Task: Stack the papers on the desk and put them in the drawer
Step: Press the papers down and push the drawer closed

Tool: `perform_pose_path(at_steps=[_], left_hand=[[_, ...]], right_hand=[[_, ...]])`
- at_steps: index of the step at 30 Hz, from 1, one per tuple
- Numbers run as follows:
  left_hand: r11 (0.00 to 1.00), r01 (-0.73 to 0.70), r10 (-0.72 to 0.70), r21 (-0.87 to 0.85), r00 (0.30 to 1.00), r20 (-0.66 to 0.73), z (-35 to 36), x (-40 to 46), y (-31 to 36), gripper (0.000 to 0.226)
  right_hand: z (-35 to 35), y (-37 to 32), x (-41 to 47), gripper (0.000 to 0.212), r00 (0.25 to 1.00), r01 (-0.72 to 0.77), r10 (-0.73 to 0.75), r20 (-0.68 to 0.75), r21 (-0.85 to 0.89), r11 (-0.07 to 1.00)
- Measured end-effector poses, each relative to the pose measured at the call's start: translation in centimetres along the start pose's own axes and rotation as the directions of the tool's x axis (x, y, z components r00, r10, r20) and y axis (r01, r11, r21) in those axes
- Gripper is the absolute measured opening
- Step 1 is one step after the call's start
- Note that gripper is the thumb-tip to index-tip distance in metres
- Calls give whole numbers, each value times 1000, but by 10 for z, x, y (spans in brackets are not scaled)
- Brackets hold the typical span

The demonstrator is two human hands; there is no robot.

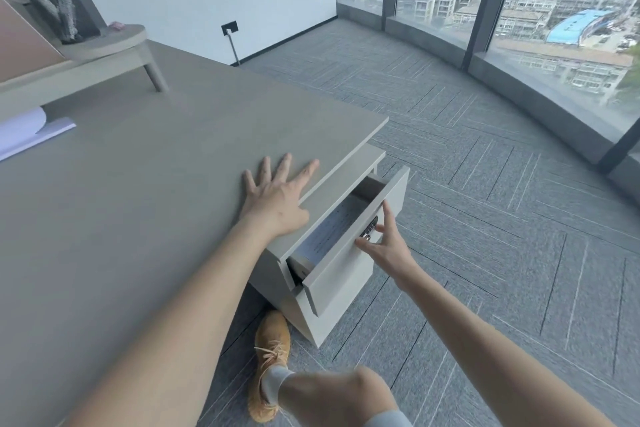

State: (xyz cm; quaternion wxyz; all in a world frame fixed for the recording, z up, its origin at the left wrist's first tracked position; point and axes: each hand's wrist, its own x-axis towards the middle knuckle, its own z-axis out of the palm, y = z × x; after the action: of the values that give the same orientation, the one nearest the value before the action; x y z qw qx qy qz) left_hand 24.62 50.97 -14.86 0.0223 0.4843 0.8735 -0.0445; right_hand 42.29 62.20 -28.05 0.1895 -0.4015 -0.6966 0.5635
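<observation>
Drawer [349, 232] sits half open with papers [337, 224] inside, right under the right hand [384, 246], fingers spread, gripping nothing. Left hand [277, 198] lies flat on the worktop [138, 184]; I'd push the front evenly, fingertips clear of the gap.

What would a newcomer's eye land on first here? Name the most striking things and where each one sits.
First the open drawer at the desk's near corner, printed papers lying inside, with the right hand spread at its front panel. Next the left hand pressed flat on the desk edge just above. Then the orange shoe on the carpet below, and more white sheets at the desk's far left.
</observation>
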Motion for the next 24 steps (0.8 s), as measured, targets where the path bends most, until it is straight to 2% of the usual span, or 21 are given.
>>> perform_pose_path(at_steps=[15, 21, 24], left_hand=[[1000, -6, 6, 14, 1000, -7, 2, 0, 0, 100], [1000, 3, -3, 12, 1000, -2, 1, -1, 2, 103], [1000, 3, -3, 20, 1000, 0, 0, -2, 2, 103]], right_hand=[[37, -15, 34, 108, 1000, -10, 10, 13, -23, 1000], [45, -19, 37, 109, 998, -51, 50, -37, -26, 998], [49, -24, 38, 110, 1000, -20, 20, -10, -42, 999]])
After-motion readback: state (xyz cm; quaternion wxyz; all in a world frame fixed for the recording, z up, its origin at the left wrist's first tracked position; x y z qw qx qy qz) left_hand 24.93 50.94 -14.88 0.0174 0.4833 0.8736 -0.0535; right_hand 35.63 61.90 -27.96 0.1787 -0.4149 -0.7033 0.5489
